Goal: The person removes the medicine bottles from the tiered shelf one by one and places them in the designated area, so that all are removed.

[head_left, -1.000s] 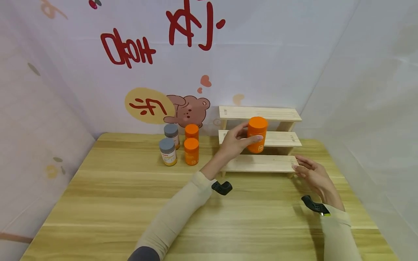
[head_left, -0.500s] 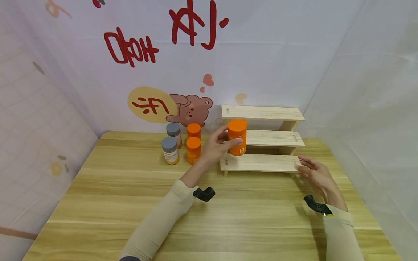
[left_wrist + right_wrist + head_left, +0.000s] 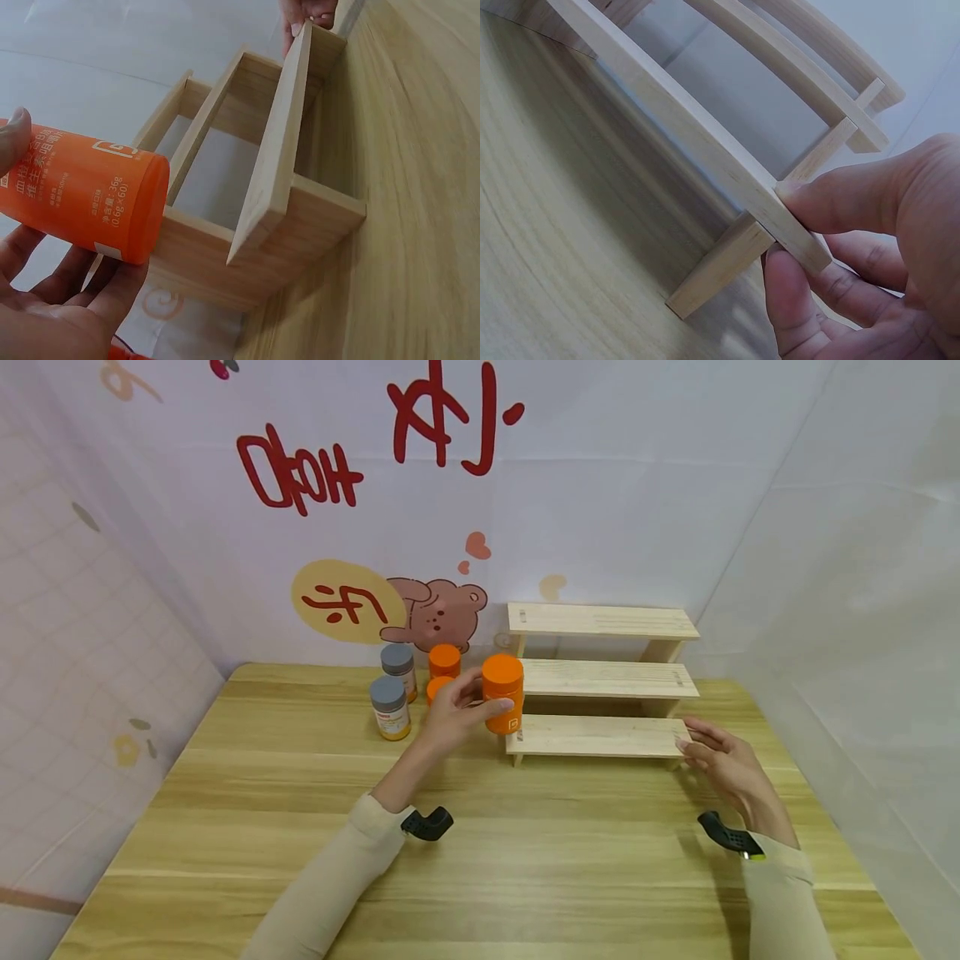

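Observation:
My left hand (image 3: pixel 453 714) holds an orange pill bottle (image 3: pixel 502 695) upright in the head view, raised beside the left end of a three-step wooden shelf (image 3: pixel 600 737). In the left wrist view the bottle (image 3: pixel 82 191) shows white printed lettering, with the thumb on one side and fingers curled beneath. My right hand (image 3: pixel 723 764) is at the right end of the lowest step. Its thumb lies on top of the board (image 3: pixel 727 165) and its fingers are under it, pinching the corner. All three steps are bare.
Left of the shelf stand two grey-capped bottles (image 3: pixel 389 708) and two orange bottles (image 3: pixel 445 661), one of these partly covered by my left hand. A printed wall sheet (image 3: pixel 637 510) rises behind the wooden table (image 3: pixel 570 860).
My left hand has carried the orange pill bottle leftward and a little lower, from in front of the shelf's middle to its left end. The right hand keeps its grip on the step.

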Tool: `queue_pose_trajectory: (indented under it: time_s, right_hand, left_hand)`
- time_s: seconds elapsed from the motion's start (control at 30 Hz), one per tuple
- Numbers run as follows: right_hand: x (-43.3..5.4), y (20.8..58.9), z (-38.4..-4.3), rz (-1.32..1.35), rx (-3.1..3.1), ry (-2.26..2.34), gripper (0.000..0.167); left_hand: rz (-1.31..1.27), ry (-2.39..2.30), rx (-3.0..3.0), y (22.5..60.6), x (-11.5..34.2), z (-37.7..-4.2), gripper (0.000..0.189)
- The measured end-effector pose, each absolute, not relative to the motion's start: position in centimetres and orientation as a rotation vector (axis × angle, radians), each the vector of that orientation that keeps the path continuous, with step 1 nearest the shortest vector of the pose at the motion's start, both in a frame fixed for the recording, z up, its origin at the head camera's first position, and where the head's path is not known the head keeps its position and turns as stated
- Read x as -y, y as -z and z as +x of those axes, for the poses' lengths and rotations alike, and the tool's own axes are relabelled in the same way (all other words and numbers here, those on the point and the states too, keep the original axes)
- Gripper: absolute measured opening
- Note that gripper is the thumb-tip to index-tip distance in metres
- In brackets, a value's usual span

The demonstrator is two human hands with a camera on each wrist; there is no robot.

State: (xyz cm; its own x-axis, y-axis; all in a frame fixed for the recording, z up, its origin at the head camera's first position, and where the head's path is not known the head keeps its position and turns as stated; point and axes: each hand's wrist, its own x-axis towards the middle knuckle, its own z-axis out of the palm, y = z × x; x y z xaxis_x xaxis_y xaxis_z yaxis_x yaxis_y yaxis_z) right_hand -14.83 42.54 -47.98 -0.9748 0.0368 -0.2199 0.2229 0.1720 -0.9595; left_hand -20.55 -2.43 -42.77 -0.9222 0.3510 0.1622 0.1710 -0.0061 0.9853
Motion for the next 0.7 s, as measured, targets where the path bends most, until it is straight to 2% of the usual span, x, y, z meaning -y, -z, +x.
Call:
queue_pose_trajectory:
  time_s: [0.2,0.7]
  right_hand:
    - [-42.7,48.1,-14.6,0.259,-2.266,1.949,0.075]
    - [-42.6,48.1,-14.8,0.251,-2.302,1.898,0.079]
  left_hand:
    - [0.570,-1.980,-2.148,43.6,4.0,-19.8,0.048]
    - [0.499,-1.961,-2.127,46.5,6.9,-18.0,0.048]
